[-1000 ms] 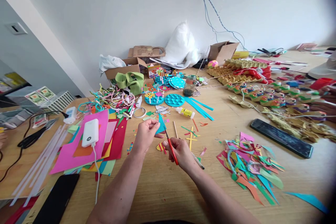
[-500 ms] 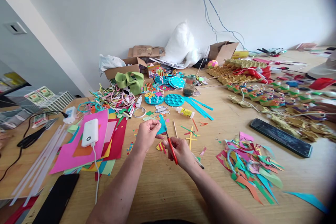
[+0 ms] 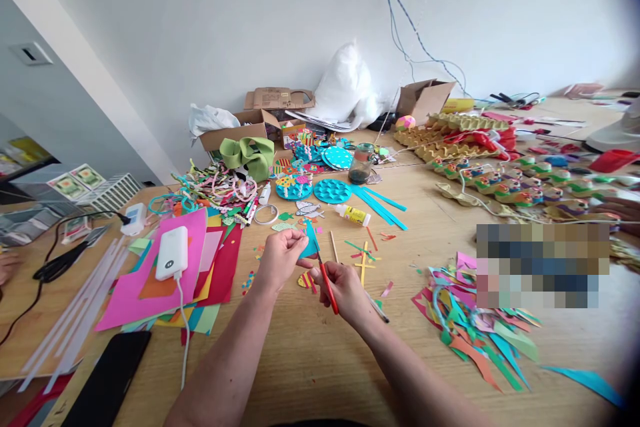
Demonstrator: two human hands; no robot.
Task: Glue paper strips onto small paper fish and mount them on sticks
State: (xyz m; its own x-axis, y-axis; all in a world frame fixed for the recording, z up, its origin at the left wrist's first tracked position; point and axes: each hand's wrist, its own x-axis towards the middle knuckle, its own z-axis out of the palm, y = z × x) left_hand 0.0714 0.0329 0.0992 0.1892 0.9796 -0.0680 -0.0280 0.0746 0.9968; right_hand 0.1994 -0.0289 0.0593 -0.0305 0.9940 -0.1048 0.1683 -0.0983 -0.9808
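Between the thumb and fingers of my left hand (image 3: 281, 255) is a small piece of blue paper (image 3: 310, 241), held upright above the table. My right hand (image 3: 343, 288) grips a pair of scissors (image 3: 327, 285) with orange-red handles. Their blades point up and left, against the right edge of the blue paper; whether they are parted is too small to tell. Under the hands lies a yellow-and-red striped paper shape (image 3: 305, 279). A thin wooden stick (image 3: 334, 246) and a yellow paper cross (image 3: 364, 265) rest just beyond my right hand.
Paper scraps (image 3: 480, 333) are heaped at the right. Coloured sheets (image 3: 135, 273) with a white power bank (image 3: 172, 253) on top lie left. Farther back are a glue bottle (image 3: 354, 215), a tape roll (image 3: 265, 214), blue discs (image 3: 332, 191), a glass jar (image 3: 361, 163) and egg cartons (image 3: 500, 180).
Both hands stay nearly in place. The blue paper has shifted and turned slightly in my left fingers, with the scissors staying beside it.
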